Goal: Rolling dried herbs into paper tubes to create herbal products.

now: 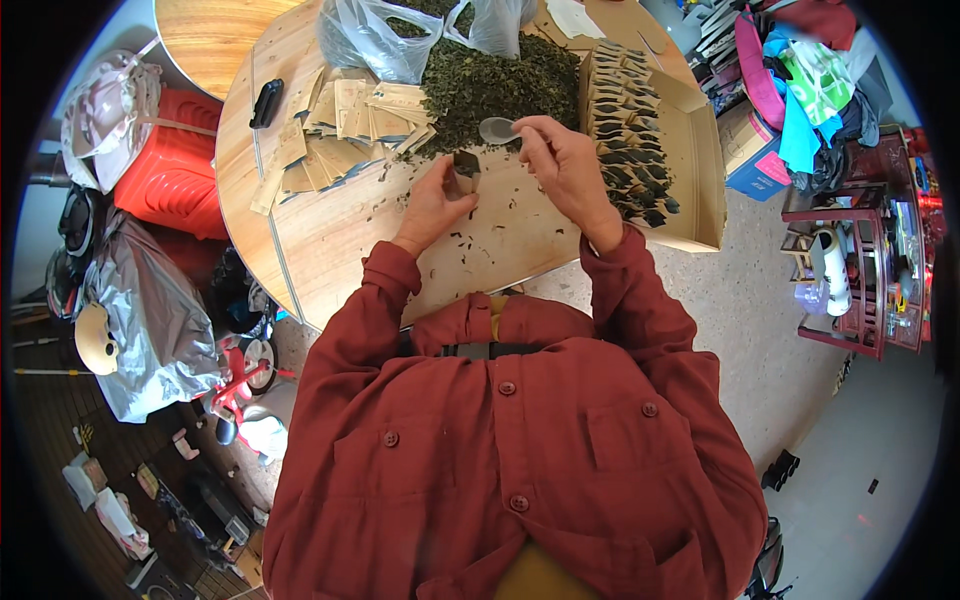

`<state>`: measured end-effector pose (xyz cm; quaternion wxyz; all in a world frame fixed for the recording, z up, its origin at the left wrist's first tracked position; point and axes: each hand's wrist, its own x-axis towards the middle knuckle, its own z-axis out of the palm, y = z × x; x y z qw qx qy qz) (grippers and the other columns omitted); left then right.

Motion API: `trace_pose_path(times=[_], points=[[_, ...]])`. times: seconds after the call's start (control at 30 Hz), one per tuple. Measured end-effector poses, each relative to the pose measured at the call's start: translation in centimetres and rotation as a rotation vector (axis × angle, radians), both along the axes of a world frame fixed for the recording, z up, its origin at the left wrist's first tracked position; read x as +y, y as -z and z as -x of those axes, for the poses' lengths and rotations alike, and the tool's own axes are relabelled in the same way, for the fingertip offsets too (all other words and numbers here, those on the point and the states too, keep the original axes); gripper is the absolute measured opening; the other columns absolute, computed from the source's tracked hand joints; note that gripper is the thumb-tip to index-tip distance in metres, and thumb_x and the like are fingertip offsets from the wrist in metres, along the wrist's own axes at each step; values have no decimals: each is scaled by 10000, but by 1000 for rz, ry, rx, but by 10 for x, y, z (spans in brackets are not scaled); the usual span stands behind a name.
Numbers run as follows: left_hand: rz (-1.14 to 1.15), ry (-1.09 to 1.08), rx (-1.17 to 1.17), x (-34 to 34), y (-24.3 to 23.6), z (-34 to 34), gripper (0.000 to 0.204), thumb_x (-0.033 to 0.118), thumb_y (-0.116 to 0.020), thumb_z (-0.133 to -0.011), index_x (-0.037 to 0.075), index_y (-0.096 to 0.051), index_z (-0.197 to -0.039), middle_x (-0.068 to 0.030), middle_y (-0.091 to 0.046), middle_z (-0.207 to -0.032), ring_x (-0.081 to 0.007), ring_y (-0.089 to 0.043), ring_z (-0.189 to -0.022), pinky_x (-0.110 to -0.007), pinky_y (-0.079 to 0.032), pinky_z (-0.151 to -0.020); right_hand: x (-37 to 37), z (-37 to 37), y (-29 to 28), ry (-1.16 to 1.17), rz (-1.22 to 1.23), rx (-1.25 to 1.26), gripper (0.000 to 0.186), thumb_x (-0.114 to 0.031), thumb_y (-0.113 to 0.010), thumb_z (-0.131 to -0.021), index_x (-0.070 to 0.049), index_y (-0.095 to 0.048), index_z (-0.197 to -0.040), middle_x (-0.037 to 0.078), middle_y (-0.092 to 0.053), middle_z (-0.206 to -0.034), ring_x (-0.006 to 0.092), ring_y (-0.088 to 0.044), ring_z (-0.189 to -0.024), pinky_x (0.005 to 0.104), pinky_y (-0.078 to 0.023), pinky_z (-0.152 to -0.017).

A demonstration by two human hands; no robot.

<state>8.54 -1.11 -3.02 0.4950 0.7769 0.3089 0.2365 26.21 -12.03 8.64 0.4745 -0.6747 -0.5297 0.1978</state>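
Observation:
My left hand (437,208) holds a small brown paper packet (467,181) upright, its dark mouth facing up. In my right hand (563,170) is a spoon (497,130), its grey bowl reaching left over the edge of a heap of dried dark green leaves (505,85). The spoon is to the right of the packet and a little farther off, apart from it. Whether the bowl carries any leaves is hard to make out. Flat brown paper packets (350,110) lie in a loose pile left of the heap.
A cardboard box (700,165) on the right holds rows of packets with dark open tops (625,125). Clear plastic bags (375,40) lie at the back of the round wooden table (480,260). A black object (267,103) is at left, beyond it red plastic stools (175,165).

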Motion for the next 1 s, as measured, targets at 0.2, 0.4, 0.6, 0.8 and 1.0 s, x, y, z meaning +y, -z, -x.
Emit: trace_pose_path(times=[0.2, 0.4, 0.6, 0.8, 1.0], points=[[146, 32, -183, 17, -4, 16, 510, 136, -755, -742, -30, -519, -1163, -67, -615, -1039, -148, -584, -904, -294, -487, -830, -10, 4, 100, 70, 44, 229, 226, -134, -527, -940, 23, -606, -1082, 123, -663, -798, 171, -642, -710, 281, -510, -657], [332, 134, -228, 15, -29, 19, 512, 74, -728, -763, -6, -516, -1222, -64, -621, -1077, -142, -590, -1005, -293, -474, -897, -22, 15, 98, -134, 155, 13, 287, -163, -572, -911, 27, -596, -1125, 206, -662, -917, 302, -653, -829, 348, -500, -734], [724, 514, -196, 1, -91, 13, 595, 159, -739, -736, 19, -520, -1271, -75, -641, -1074, -167, -608, -994, -315, -474, -902, -41, 2, 29, -149, 49, 178, 290, -146, -573, -931, 25, -595, -1164, 117, -673, -1027, 181, -634, -880, 308, -496, -777], [851, 973, -166, -13, -93, -18, 705, 244, -787, -665, 11, -516, -1274, -92, -639, -1084, -198, -606, -1009, -337, -462, -916, -63, -12, -16, -381, 73, 701, 300, -58, -636, -874, -9, -632, -1170, 46, -665, -1020, 91, -592, -889, 230, -478, -770], [985, 1248, -25, -32, -99, -45, 691, 216, -798, -654, -24, -540, -1248, -132, -639, -1119, -229, -601, -1047, -356, -435, -969, -93, -23, -21, -402, 92, 642, 169, -33, -673, -836, -10, -689, -1003, -1, -652, -830, 51, -578, -734, 212, -464, -655]])
